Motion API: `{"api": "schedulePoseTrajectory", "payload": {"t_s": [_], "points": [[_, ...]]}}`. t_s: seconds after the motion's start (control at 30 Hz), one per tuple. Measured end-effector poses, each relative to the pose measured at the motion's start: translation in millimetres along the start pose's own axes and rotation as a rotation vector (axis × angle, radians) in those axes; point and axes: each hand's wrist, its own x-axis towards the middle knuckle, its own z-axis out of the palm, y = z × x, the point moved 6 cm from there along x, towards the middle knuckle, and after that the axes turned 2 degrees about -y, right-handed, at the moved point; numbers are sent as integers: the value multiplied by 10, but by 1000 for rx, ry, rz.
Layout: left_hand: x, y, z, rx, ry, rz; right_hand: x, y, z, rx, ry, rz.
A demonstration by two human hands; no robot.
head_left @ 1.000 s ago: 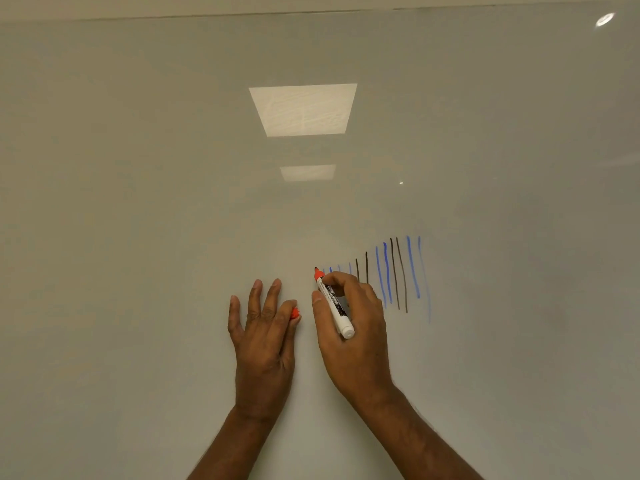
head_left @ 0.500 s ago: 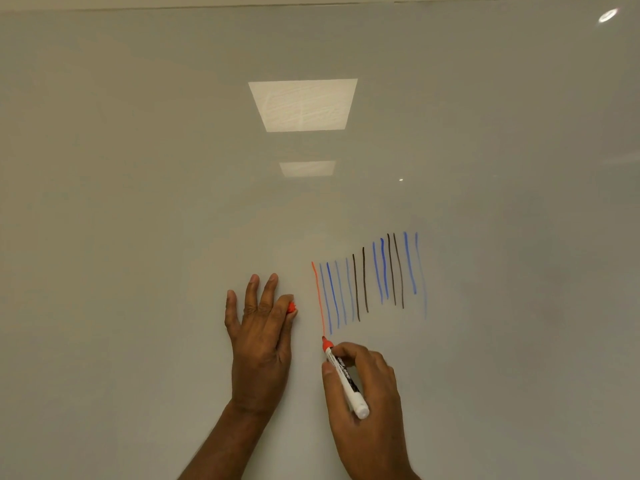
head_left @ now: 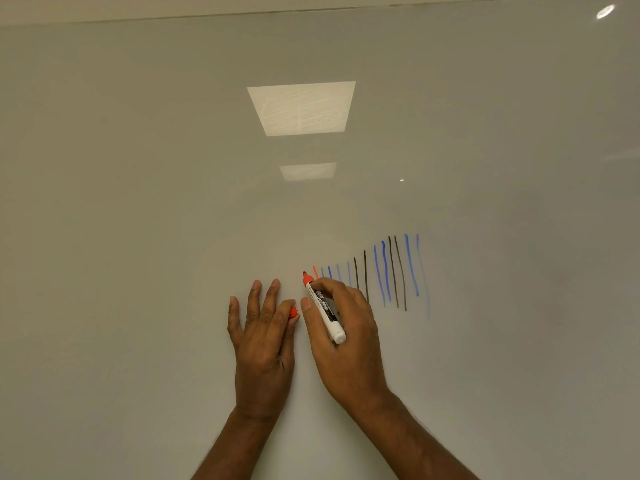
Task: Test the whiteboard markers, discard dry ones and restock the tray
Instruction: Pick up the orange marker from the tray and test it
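The whiteboard point(head_left: 138, 237) has wide open surface left of the left hand point(head_left: 263, 344) and above both hands, up to its top edge. The left hand lies against the board and pinches an orange cap point(head_left: 293, 311), which leaves only a narrow gap to the right hand point(head_left: 346, 341) gripping the marker point(head_left: 323, 308). Just right of the marker tip, a row of blue and dark lines point(head_left: 384, 271) covers the board. Beyond the row the surface is open.

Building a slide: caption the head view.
Right hand holds an orange marker at the whiteboard beside blue and black lines; left hand holds the cap.
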Motion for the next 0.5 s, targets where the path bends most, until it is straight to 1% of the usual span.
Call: {"api": "schedulePoseTrajectory", "payload": {"t_s": [0.2, 0.37, 0.4, 0.43, 0.5], "points": [[4, 6, -2, 7, 13, 9, -298, 23, -99, -21, 74, -25], [-11, -11, 19, 6, 4, 2, -667, 277, -110, -41, 28, 103], [-11, -15, 22, 2, 2, -1, -710, 275, -117, -42, -23, 141], [-11, -19, 21, -1, -2, -4, -743, 202, -136, -29, -62, 117], [-11, -23, 15, -5, -17, -10, -779, 92, -223, -19, -55, 107]]}}
